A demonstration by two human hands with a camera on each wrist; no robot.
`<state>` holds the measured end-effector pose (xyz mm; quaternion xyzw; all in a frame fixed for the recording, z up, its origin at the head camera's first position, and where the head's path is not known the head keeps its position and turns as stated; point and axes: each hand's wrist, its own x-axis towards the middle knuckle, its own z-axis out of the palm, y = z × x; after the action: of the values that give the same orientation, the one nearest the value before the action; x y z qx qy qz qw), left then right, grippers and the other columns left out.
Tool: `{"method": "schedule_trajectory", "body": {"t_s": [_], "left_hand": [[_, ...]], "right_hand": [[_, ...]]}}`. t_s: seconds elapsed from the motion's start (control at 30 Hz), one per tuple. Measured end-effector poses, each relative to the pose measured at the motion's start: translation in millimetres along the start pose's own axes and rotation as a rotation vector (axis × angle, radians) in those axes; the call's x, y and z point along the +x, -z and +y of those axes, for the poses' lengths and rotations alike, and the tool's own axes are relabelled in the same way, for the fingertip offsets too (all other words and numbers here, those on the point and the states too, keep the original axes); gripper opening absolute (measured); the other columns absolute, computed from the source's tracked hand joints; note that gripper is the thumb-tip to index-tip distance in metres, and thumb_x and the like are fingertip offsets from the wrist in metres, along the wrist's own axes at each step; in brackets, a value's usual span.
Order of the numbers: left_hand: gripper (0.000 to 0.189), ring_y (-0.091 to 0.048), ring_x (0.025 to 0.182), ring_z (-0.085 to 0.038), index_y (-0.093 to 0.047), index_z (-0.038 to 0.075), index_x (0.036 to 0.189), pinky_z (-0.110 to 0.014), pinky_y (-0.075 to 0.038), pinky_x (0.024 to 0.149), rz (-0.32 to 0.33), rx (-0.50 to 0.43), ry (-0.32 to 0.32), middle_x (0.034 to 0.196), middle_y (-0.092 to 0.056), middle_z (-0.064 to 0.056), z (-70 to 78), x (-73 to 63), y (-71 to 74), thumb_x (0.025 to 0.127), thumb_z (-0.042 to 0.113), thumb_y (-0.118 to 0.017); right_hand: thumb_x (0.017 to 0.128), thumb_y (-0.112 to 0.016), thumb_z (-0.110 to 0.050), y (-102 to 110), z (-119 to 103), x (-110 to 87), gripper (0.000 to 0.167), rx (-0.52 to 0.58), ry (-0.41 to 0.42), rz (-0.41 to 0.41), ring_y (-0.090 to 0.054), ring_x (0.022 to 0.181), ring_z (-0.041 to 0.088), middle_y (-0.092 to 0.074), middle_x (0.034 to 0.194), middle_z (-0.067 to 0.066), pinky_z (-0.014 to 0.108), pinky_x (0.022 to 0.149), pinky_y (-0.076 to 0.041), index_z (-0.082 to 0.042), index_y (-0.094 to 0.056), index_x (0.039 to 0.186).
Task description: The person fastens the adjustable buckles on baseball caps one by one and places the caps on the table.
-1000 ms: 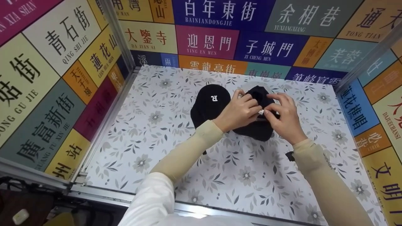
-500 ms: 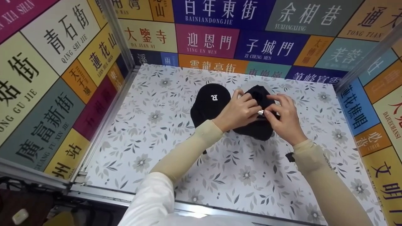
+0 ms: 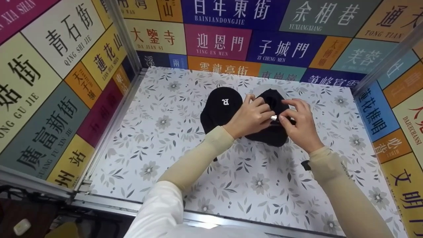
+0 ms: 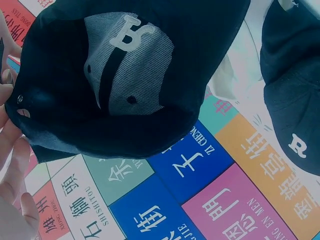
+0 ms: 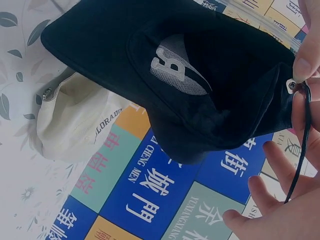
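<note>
head view: working with both hands at the edge of a black cap, toward the far part of a patterned surface, just beside a second black cap with a white letter on its front. pinching that edge from one side with the left grip, curled in close; pinching from the other side with the right grip, closed down to a narrow gap filled by the cap's edge. showing between the two: a small shiny piece. seen from the right wrist: a pale snap-like fitting at the fingertips, a thin dark strap hanging below, and a beige cap beyond — contact with the held one impossible to tell. probably midway through adjusting or fastening the back closure — not evidently done. called for next, by that reading: bracing one side of the closure while lining up the other.
</note>
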<state>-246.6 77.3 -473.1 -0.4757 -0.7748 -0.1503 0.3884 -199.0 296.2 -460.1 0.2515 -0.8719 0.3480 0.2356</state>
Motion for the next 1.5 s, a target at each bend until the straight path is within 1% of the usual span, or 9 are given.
{"method": "schedule_trajectory", "body": {"t_s": [0.17,0.3,0.4,0.53,0.8,1.03,1.17,1.33,1.5], "left_hand": [[0.018,-0.055,0.089,-0.023,-0.076,0.017,0.100,-0.047,-0.038,0.086,0.015,-0.024,0.010,0.091,-0.068,0.001,1.3,-0.6,0.0,0.095,0.027,-0.062],[0.017,-0.056,0.090,-0.022,-0.076,0.017,0.100,-0.045,-0.037,0.085,0.006,-0.058,0.034,0.090,-0.069,0.003,3.3,-2.0,-0.7,0.095,0.025,-0.061],[0.015,-0.055,0.089,-0.021,-0.075,0.017,0.100,-0.041,-0.036,0.080,-0.017,-0.114,0.075,0.089,-0.070,0.004,4.7,-2.8,-1.2,0.094,0.025,-0.064],[0.015,-0.052,0.086,-0.020,-0.075,0.018,0.101,-0.039,-0.032,0.075,-0.044,-0.213,0.136,0.089,-0.070,0.005,6.6,-2.6,-0.5,0.093,0.029,-0.069],[0.021,-0.051,0.082,-0.015,-0.077,0.022,0.098,-0.035,-0.034,0.077,-0.079,-0.327,0.246,0.092,-0.073,0.011,11.3,0.5,5.7,0.092,0.041,-0.072],[0.011,-0.051,0.081,-0.013,-0.075,0.023,0.094,-0.034,-0.035,0.075,-0.112,-0.400,0.342,0.091,-0.071,0.014,13.3,2.1,9.9,0.090,0.033,-0.077],[0.009,-0.050,0.081,-0.014,-0.072,0.022,0.089,-0.034,-0.036,0.076,-0.111,-0.411,0.360,0.087,-0.067,0.013,13.2,2.1,9.2,0.089,0.029,-0.078],[0.011,-0.051,0.081,-0.015,-0.069,0.020,0.087,-0.035,-0.037,0.076,-0.094,-0.416,0.349,0.084,-0.066,0.012,13.6,0.9,9.1,0.087,0.026,-0.079],[0.011,-0.052,0.081,-0.016,-0.069,0.020,0.085,-0.036,-0.037,0.075,-0.074,-0.412,0.340,0.084,-0.067,0.012,13.6,0.0,8.4,0.086,0.025,-0.079]], "right_hand": [[0.093,-0.070,-0.011,-2.5,0.1,-0.3,0.012,-0.003,0.004,-0.002,-0.040,0.134,0.030,-0.060,0.135,0.009,0.055,0.110,-0.027,-0.014,-0.073,0.082],[0.093,-0.070,-0.011,-4.0,-0.2,-0.8,0.011,-0.003,0.002,-0.012,-0.040,0.135,0.031,-0.060,0.135,0.010,0.055,0.110,-0.027,-0.014,-0.073,0.083],[0.093,-0.071,-0.011,-4.4,-0.9,-1.1,0.010,-0.001,0.000,-0.014,-0.040,0.135,0.031,-0.060,0.135,0.010,0.055,0.111,-0.027,-0.014,-0.073,0.084],[0.093,-0.071,-0.010,-4.9,-1.1,-1.7,0.010,0.001,0.004,-0.015,-0.040,0.135,0.031,-0.059,0.135,0.012,0.056,0.111,-0.027,-0.014,-0.073,0.084],[0.090,-0.075,-0.010,-7.7,-0.2,-2.1,0.006,-0.017,0.028,-0.005,-0.042,0.134,0.032,-0.060,0.134,0.011,0.055,0.110,-0.028,-0.015,-0.074,0.085],[0.085,-0.081,-0.013,-7.7,0.1,-0.6,0.007,-0.052,0.038,0.018,-0.042,0.134,0.033,-0.060,0.134,0.009,0.056,0.112,-0.026,-0.017,-0.074,0.087],[0.086,-0.080,-0.017,-7.9,0.6,-1.3,0.007,-0.062,0.030,0.011,-0.042,0.134,0.032,-0.059,0.135,0.009,0.055,0.111,-0.026,-0.017,-0.074,0.088],[0.088,-0.078,-0.020,-9.3,1.0,-2.2,0.007,-0.089,0.045,0.005,-0.041,0.134,0.032,-0.058,0.136,0.012,0.055,0.111,-0.026,-0.014,-0.074,0.089],[0.085,-0.081,-0.018,-11.4,-1.0,-2.1,0.008,-0.065,0.043,0.021,-0.042,0.133,0.034,-0.059,0.134,0.012,0.056,0.111,-0.026,-0.014,-0.074,0.088]]}}
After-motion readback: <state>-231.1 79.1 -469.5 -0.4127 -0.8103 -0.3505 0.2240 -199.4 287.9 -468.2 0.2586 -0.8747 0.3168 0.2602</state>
